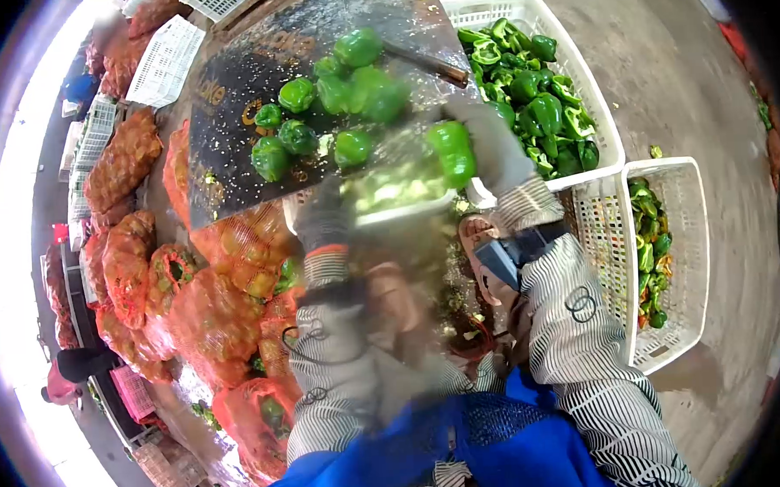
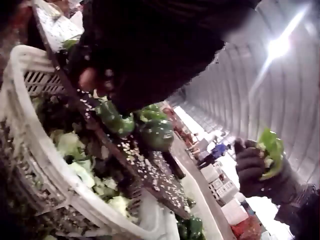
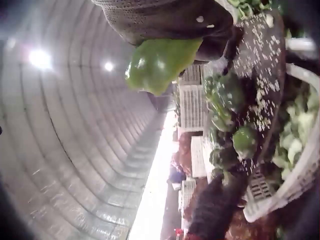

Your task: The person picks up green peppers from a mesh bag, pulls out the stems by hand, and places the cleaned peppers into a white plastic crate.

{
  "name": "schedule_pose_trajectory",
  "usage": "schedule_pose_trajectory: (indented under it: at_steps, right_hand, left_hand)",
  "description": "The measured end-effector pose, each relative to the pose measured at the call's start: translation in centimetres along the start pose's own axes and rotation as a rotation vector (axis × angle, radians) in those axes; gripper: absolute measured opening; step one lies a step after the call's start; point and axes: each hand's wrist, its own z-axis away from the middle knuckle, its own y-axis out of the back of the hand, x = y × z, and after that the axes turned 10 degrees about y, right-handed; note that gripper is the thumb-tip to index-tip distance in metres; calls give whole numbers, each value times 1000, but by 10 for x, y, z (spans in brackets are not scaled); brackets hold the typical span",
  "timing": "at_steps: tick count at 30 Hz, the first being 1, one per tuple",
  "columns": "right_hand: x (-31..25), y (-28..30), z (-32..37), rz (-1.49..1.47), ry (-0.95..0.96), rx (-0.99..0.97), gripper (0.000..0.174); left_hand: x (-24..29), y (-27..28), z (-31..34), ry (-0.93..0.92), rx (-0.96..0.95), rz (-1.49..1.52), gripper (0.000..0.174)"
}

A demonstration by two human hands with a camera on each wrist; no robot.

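My right hand [image 1: 501, 147], in a dark glove, grips a green bell pepper [image 1: 451, 154] over the front right of a black board [image 1: 222, 177]. In the right wrist view the bell pepper [image 3: 160, 65] hangs under the gloved palm, its cut side partly hidden. My left hand [image 1: 323, 213], also gloved, is at the board's front edge, close to several whole green peppers [image 1: 297, 137]. It is blurred, and I cannot tell whether its fingers hold anything. A wooden-handled knife [image 1: 448, 69] lies on the board among scattered pale seeds.
Below the board's front edge stands a white basket [image 2: 75, 192] of pale pepper trimmings. To the right, a white crate [image 1: 607, 125] holds cut green peppers, and another crate [image 1: 695, 256] holds mixed pieces. Red mesh sacks [image 1: 215, 316] crowd the left side.
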Motion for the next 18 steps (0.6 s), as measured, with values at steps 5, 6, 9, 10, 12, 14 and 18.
schedule_pose_trajectory:
  at_steps: [5,6,9,10,12,14,18]
  right_hand:
    - [29,51,11,97,-454,611,33]
    - [27,58,13,376,-404,652,34]
    - [20,63,14,500,-554,300,34]
    - [26,58,15,657,-472,200,35]
    - [28,38,16,528,-305,230,34]
    - [11,21,9,371,-333,107,37]
    - [-20,-12,-7,-182,-465,-55,39]
  left_hand:
    - [2,6,-9,109,55,-90,71]
    - [4,1,-15,9,174,66,74]
    - [30,-15,-42,-51,249,202,78]
    - [39,-23,-54,-10,209,181,80]
    - [48,-29,-61,-26,144,261,79]
    - [58,-10,-51,-95,125,-6,76]
    - [77,29,-13,-77,12,548,67]
